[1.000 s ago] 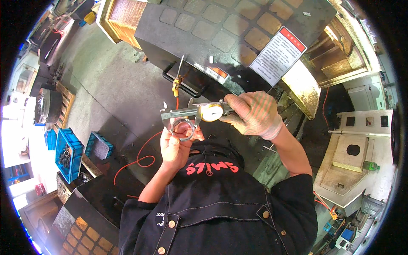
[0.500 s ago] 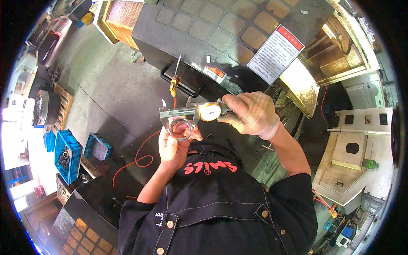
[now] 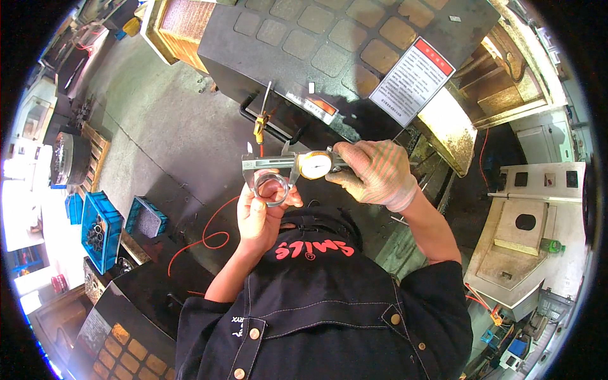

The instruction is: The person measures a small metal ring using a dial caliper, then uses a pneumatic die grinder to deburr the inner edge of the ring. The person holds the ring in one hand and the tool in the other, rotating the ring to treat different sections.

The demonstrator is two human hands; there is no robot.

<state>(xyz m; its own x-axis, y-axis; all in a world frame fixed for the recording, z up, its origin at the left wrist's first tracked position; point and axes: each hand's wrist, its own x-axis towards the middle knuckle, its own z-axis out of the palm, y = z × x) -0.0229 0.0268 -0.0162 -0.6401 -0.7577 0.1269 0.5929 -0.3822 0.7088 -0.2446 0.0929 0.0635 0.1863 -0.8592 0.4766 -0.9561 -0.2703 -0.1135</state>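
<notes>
Ring of shiny grey metal, a plain round band with a wide open middle, sits in front of the person's chest, just below the bar of a caliper. Its wall looks thin beside the opening, smooth, and bright where light catches the edge; skin shows through the hole. The bare left hand has its thumb and fingers closed around the lower part of the band, pinching it from below. The caliper is silvery, with a round, yellow-rimmed, white-faced dial; its long jaws point down on either side of the band, though whether both touch it I cannot tell. The right hand, in a pale striped glove, is curled closed on the caliper's right end. Beyond the caliper hangs a yellow air gun. Well to the left, a blue crate holds a heap of dark metal pieces.
</notes>
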